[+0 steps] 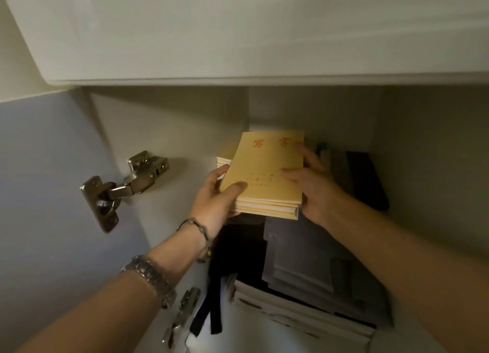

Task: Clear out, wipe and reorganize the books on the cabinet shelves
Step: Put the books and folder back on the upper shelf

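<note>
A stack of thin yellow notebooks (267, 172) with red characters on the top cover is held inside the cabinet, in front of the upper shelf. My left hand (214, 199) grips the stack's near left corner, thumb on the cover and fingers underneath. My right hand (312, 183) holds the stack's right edge, thumb across the cover and fingers along the side. Under the top notebook, several more yellow notebooks (225, 162) jut out to the left.
Below the stack lies a pile of grey and white books (304, 294) on a lower shelf, with black straps (214, 310) hanging off its left side. A dark flat item (367, 180) leans at the right. Metal hinges (119, 188) sit on the open door at left. The upper cabinet's underside (238, 80) overhangs.
</note>
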### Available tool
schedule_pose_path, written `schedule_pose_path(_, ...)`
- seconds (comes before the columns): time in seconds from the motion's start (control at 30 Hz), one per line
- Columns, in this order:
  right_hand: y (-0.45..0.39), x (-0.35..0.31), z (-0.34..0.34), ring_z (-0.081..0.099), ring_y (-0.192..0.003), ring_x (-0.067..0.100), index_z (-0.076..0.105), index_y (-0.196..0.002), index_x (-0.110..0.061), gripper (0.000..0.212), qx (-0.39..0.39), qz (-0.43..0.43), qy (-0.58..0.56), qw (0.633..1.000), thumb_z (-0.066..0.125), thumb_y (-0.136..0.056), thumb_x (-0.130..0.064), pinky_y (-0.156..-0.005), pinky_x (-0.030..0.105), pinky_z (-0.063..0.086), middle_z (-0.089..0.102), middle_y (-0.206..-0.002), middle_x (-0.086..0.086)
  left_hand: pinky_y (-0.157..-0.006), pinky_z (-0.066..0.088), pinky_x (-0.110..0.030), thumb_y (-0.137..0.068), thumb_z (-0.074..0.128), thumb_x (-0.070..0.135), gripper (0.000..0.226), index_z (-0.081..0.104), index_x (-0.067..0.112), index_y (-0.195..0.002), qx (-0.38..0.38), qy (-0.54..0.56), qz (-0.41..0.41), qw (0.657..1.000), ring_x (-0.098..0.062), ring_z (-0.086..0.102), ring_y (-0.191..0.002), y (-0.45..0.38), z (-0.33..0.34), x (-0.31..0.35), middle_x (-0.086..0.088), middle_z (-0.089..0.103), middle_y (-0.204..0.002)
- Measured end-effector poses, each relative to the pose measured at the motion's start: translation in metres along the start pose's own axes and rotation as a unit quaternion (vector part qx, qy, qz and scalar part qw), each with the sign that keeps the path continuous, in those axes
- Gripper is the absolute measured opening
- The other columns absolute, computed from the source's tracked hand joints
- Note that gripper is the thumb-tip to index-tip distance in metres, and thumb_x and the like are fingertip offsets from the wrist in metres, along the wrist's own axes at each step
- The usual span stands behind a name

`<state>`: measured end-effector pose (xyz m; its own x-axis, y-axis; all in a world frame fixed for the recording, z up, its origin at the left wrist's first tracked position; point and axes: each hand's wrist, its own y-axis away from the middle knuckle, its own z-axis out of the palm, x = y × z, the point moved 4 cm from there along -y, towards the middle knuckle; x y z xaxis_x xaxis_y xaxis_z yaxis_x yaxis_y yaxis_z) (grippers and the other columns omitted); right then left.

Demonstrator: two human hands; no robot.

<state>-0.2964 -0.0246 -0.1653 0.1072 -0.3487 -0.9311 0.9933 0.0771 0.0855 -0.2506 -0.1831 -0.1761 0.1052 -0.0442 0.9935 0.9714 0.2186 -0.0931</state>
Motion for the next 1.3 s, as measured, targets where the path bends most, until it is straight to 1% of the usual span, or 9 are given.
schedule_pose_path(0.2, -0.033, 0.007, 0.001, 0.058, -0.095, 0.024, 0.045, -0.133, -0.043, 0.059, 0.006, 0.017, 0.015, 1.000, 0.062, -0.089, -0.007, -0.060, 0.038, 0.056, 0.048, -0.130, 0.002, -0.106, 0.028, -0.018, -0.052, 0.087, 0.035, 0.094, 0.042, 0.035, -0.135, -0.024, -0.307, 0.168, 0.937, -0.004, 0.034, -0.124, -0.020, -0.005, -0.014, 0.008, 0.033, -0.137)
schedule_pose_path(0.37, -0.045, 0.007, 0.001, 0.057, -0.111, 0.025, 0.034, -0.142, -0.037, 0.063, -0.069, 0.000, 0.043, 0.997, 0.064, -0.087, -0.028, -0.086, 0.044, 0.054, 0.044, -0.139, 0.002, -0.088, 0.026, 0.006, -0.057, 0.087, 0.022, 0.073, 0.058, 0.019, -0.124, 0.068, -0.330, 0.275, 0.900, -0.006, 0.043, -0.109, -0.038, -0.005, -0.015, -0.004, 0.047, -0.128)
schedule_pose_path(0.53, -0.041, 0.010, -0.005, 0.059, -0.113, 0.017, 0.042, -0.138, -0.030, 0.114, -0.081, -0.097, 0.229, 0.965, 0.071, -0.040, -0.081, -0.096, 0.040, 0.050, 0.055, -0.131, -0.004, -0.086, 0.026, 0.006, -0.060, 0.086, 0.024, 0.066, 0.061, 0.017, -0.121, 0.082, -0.341, 0.293, 0.890, -0.007, 0.046, -0.106, -0.047, -0.009, -0.011, -0.007, 0.053, -0.124)
schedule_pose_path(0.67, -0.035, 0.017, -0.011, 0.058, -0.115, 0.011, 0.046, -0.131, -0.031, 0.093, -0.128, -0.154, 0.197, 0.960, 0.087, -0.049, -0.048, -0.098, 0.033, 0.049, 0.061, -0.124, -0.008, -0.080, 0.024, 0.008, -0.062, 0.085, 0.024, 0.065, 0.061, 0.016, -0.122, 0.085, -0.356, 0.285, 0.886, -0.005, 0.046, -0.102, -0.055, -0.009, -0.008, -0.005, 0.054, -0.121)
schedule_pose_path(0.8, -0.043, 0.022, -0.005, 0.058, -0.116, 0.008, 0.043, -0.133, -0.030, 0.101, -0.127, -0.180, 0.250, 0.943, 0.089, -0.043, -0.038, -0.102, 0.038, 0.046, 0.062, -0.123, -0.010, -0.078, 0.032, 0.006, -0.063, 0.084, 0.024, 0.066, 0.058, 0.018, -0.123, 0.081, -0.350, 0.254, 0.898, -0.007, 0.050, -0.099, -0.067, -0.006, -0.002, -0.002, 0.053, -0.119)
schedule_pose_path(0.93, -0.057, 0.017, -0.006, 0.053, -0.122, 0.011, 0.042, -0.135, -0.019, 0.076, -0.114, -0.191, 0.223, 0.949, 0.079, -0.071, -0.003, -0.106, 0.039, 0.043, 0.057, -0.131, -0.002, -0.086, 0.038, -0.010, -0.066, 0.082, 0.034, 0.068, 0.055, 0.019, -0.126, 0.078, -0.398, 0.227, 0.885, -0.012, 0.053, -0.103, -0.080, -0.005, 0.002, -0.001, 0.051, -0.122)
schedule_pose_path(1.1, -0.065, 0.018, -0.009, 0.055, -0.122, 0.013, 0.046, -0.133, -0.016, 0.075, -0.085, -0.192, 0.212, 0.955, 0.080, -0.068, 0.002, -0.101, 0.029, 0.047, 0.058, -0.131, 0.001, -0.097, 0.040, -0.033, -0.070, 0.071, 0.056, 0.067, 0.057, 0.022, -0.126, 0.096, -0.534, 0.285, 0.791, -0.025, 0.045, -0.119, -0.075, -0.003, -0.002, -0.004, 0.051, -0.133)
schedule_pose_path(1.2, -0.071, 0.019, -0.008, 0.056, -0.121, 0.015, 0.044, -0.136, -0.012, 0.085, -0.062, -0.192, 0.195, 0.960, 0.083, -0.062, 0.004, -0.100, 0.031, 0.048, 0.058, -0.131, 0.005, -0.090, 0.044, -0.033, -0.072, 0.065, 0.048, 0.054, 0.064, 0.019, -0.117, 0.066, -0.522, 0.401, 0.750, -0.022, 0.051, -0.106, -0.071, 0.000, 0.002, -0.003, 0.060, -0.120)
schedule_pose_path(1.3, -0.077, 0.019, 0.001, 0.055, -0.121, 0.018, 0.040, -0.139, -0.007, 0.091, -0.057, -0.188, 0.176, 0.965, 0.082, -0.060, 0.009, -0.097, 0.031, 0.050, 0.056, -0.132, 0.008, -0.085, 0.048, -0.037, -0.074, 0.066, 0.035, 0.043, 0.066, 0.017, -0.113, 0.032, -0.534, 0.405, 0.742, -0.025, 0.057, -0.100, -0.079, 0.002, 0.009, -0.001, 0.065, -0.111)
